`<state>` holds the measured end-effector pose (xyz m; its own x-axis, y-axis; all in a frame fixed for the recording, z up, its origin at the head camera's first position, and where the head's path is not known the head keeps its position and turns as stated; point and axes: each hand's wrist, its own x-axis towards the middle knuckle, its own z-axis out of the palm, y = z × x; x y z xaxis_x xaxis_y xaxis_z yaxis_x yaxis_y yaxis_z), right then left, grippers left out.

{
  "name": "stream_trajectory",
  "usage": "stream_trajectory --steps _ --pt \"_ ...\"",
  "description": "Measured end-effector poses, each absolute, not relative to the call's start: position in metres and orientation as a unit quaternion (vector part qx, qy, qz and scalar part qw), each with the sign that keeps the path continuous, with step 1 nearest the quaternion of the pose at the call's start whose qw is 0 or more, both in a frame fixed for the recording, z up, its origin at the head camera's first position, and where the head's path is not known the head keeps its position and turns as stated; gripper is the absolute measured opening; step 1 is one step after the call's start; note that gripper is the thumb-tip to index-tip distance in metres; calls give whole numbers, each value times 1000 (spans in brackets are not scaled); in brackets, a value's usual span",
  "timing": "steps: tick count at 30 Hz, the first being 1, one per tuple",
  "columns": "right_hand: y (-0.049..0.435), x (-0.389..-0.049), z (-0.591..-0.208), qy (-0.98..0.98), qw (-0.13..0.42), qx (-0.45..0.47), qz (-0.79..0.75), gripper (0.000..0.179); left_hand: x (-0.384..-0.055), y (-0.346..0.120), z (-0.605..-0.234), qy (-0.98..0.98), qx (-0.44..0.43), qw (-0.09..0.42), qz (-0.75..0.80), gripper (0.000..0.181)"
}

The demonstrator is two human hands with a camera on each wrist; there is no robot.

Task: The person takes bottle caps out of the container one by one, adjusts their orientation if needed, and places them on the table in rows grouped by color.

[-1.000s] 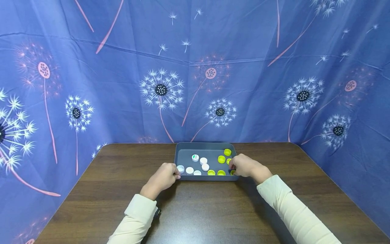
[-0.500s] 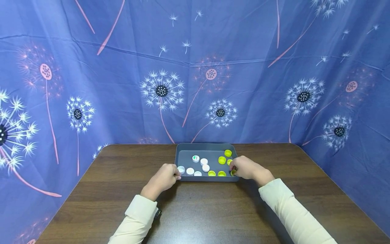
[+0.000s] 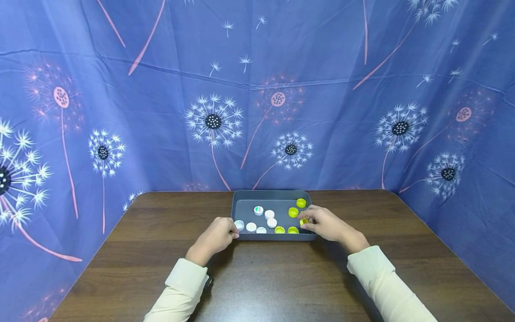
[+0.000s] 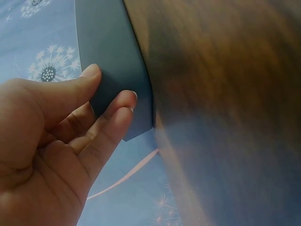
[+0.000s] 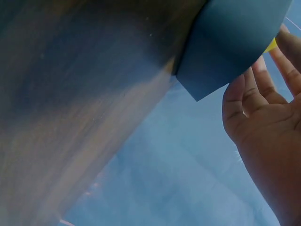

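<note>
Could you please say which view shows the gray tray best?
The head view: it shows nearly the whole gray tray, with white and yellow bottle caps inside. The left wrist view shows only outer wall at the left hand; the right wrist view, only an outer corner by the right hand.

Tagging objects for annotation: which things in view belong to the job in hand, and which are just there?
Likely job:
- gray tray, its near left corner pinched by the left hand
- yellow caps, one between the right hand's thumb and fingers
- white caps in the tray

Likely just there:
- wooden table
- blue patterned cloth
</note>
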<state>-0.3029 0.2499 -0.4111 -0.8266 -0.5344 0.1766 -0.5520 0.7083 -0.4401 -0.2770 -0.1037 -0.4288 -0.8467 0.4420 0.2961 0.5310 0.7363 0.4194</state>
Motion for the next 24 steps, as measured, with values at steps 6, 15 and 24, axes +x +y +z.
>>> stream_trajectory --steps 6,15,24 --pt "253 -291 -410 -918 35 276 283 28 -276 -103 -429 -926 -266 92 -250 5" --pt "255 -271 -409 -881 84 260 386 23 -276 -105 -430 -919 -281 107 -255 5" --pt "258 -254 -405 -873 115 235 411 18 -276 -103 -427 -923 -264 94 -262 7"
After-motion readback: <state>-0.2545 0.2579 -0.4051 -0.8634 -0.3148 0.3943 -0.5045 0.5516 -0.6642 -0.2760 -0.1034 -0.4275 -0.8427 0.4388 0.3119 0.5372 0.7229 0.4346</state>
